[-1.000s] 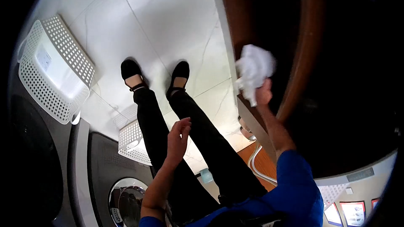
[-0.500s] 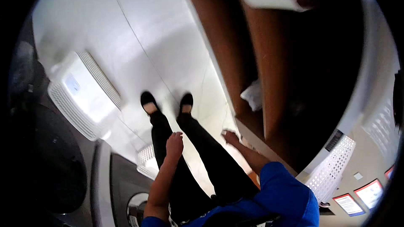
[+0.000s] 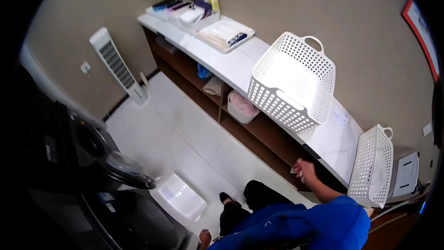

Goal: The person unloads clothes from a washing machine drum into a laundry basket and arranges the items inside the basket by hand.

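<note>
My right hand [image 3: 305, 172] hangs with curled fingers in front of the low shelf unit [image 3: 296, 141], below its white top. A bit of white shows at its fingers, too small to name. At the bottom edge, my left hand [image 3: 205, 238] is closed and partly cut off by the frame; whether anything is in it is hidden. The nearest thing to that hand is a white plastic container [image 3: 180, 199] on the floor. Above my right hand, a white perforated laundry basket [image 3: 319, 88] stands on the countertop, and another white basket [image 3: 370, 166] is at its right end.
Dark machines with an open round door [image 3: 127, 169] line the left side. A tower fan [image 3: 118, 67] stands by the far wall. The shelf holds a bin of pink cloth [image 3: 243, 106]. Trays [image 3: 226, 34] with folded items and small packets sit at the counter's far end.
My view has swung up from the floor and my legs to the counter, baskets and far wall. My left hand has moved to the bottom edge; my right hand stays beside the shelf.
</note>
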Motion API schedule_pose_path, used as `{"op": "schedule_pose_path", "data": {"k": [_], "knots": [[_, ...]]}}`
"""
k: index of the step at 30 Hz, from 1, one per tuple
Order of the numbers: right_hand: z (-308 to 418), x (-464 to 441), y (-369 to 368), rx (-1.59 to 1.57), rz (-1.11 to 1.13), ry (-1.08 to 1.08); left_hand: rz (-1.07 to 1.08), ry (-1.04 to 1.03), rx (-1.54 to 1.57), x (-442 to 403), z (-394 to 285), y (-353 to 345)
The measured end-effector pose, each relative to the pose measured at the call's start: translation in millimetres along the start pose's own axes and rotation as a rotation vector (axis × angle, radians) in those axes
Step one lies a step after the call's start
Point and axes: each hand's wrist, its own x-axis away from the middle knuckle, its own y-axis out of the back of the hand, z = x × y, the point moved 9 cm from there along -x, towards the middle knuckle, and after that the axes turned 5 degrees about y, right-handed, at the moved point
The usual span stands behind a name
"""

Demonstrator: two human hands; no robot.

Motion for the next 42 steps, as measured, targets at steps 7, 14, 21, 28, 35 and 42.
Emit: {"op": "schedule_pose_path", "data": {"k": [7,14,21,28,35,42], "knots": [[181,-69,110,-0.355,-0.446,0.238,0.154,0.167,-0.068,8,30,74],[234,-150,93,-0.162,-0.045,0.072,-0.011,0.216,0.573,-101,-93,137],[230,-156,95,-0.364,-0.161,0.318,0.205,-0.04,0.926,-155,-450,243],[283,-121,44,-0.347,-0.076,0.534,0.459,-0.155,1.241,-127,-625,291],[317,-141,-7,-0.531,0.113,0.764,0.389,-0.048,1.418,-161,-596,293],[375,-158,37,-0.596,-0.132,0.721,0.118,-0.171,1.519,-174,-580,317]]}}
